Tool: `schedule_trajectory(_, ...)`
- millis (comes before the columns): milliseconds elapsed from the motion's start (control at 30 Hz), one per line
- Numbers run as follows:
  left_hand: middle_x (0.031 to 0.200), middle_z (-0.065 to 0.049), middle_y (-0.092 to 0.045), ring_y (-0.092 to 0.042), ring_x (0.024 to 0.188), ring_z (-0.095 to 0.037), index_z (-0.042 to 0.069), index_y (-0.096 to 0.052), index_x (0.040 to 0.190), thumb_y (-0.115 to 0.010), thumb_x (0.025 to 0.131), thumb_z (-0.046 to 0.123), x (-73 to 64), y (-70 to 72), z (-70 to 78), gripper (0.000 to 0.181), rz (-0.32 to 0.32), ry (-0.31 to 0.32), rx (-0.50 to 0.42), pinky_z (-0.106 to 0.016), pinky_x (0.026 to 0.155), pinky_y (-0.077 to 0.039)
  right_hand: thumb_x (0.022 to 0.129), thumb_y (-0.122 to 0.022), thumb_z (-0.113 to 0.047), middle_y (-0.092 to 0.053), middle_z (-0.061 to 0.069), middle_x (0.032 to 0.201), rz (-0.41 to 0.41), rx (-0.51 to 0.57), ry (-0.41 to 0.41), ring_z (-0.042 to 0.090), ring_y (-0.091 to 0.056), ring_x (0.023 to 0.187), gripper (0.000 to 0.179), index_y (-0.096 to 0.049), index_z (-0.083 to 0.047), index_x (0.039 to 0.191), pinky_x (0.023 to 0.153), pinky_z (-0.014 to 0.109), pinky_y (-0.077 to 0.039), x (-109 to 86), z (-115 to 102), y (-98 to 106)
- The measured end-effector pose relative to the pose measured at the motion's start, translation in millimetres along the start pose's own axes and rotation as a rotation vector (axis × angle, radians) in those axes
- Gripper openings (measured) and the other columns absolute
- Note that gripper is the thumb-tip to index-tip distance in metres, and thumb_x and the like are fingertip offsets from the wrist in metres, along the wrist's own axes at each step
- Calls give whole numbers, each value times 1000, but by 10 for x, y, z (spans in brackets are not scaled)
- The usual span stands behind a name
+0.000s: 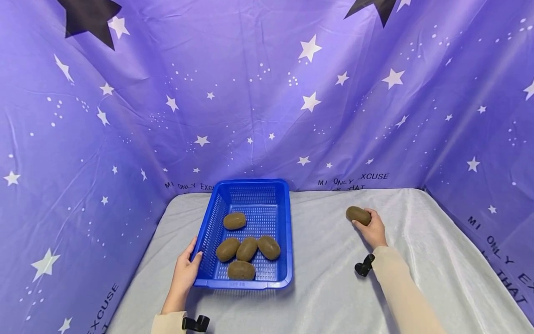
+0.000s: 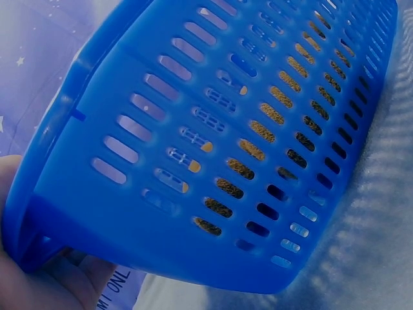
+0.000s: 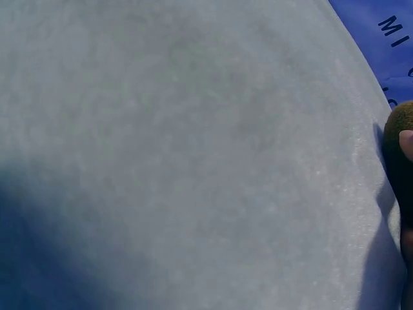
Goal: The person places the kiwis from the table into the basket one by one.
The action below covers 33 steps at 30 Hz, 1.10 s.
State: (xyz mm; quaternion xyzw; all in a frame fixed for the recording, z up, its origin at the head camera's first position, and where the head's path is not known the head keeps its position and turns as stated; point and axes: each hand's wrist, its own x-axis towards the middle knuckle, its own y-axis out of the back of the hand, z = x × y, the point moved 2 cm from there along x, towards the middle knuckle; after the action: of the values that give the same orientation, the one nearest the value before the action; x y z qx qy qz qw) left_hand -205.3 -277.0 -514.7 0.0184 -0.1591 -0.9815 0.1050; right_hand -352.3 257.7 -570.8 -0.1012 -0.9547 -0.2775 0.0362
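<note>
A blue slotted plastic basket [image 1: 289, 222] stands left of the middle in the head view, with several brown kiwis [image 1: 241, 270] lying in it. My left hand [image 1: 185, 270] grips the basket's left rim near its front corner. In the left wrist view, the basket's side wall [image 2: 97, 219] fills most of the picture, and brown fruit shows through its slots. Off to the right, the fingers and thumb of my right hand [image 1: 373, 230] hold one kiwi [image 1: 359, 215] close to the cloth. At the right wrist view's edge only part of that kiwi [image 3: 395, 145] and a fingertip appear.
A pale grey cloth [image 1: 321, 260] covers the table under the basket and hands. Purple star-printed curtains [image 1: 254, 120] hang behind it and along both sides. A small black device sits on each wrist, over cream sleeves [image 1: 402, 287].
</note>
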Motion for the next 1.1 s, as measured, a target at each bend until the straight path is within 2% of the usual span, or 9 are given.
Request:
schedule_trajectory(333, 151, -23, -23, -21, 140, -35, -4, -23, 147, -42, 96, -3, -2, 3, 14, 55, -9, -6, -12, -48, 112, -20, 86, -67, -17, -44, 29, 131, 62, 29, -28, 43, -44, 118, 61, -37, 5, 134, 98, 55, -36, -26, 32, -1)
schedule_trajectory(533, 151, -23, -23, -21, 140, -35, -5, -22, 147, -42, 96, -3, -2, 3, 26, 54, -9, -6, -12, -48, 112, -19, 86, -68, -19, -46, 29, 130, 70, 37, -35, 42, -45, 116, 61, -39, 4, 134, 97, 54, -37, -60, 9, -5)
schedule_trajectory(900, 151, -23, -24, -22, 139, -35, -5, -24, 146, -42, 95, -5, 4, 3, 20, 54, -3, -9, -7, -48, 112, -20, 83, -72, -23, -51, 26, 125, 38, 56, -13, 38, -50, 111, 61, -44, 1, 131, 95, 49, -39, -113, -69, -56)
schedule_trajectory(1100, 151, -23, -24, -22, 139, -35, -5, -24, 146, -42, 95, -4, 3, 3, 14, 54, -1, -3, -9, -48, 112, -20, 84, -71, -29, -50, 25, 126, -26, 64, -7, 37, -50, 111, 65, -41, 0, 134, 92, 47, -41, -155, -155, -82)
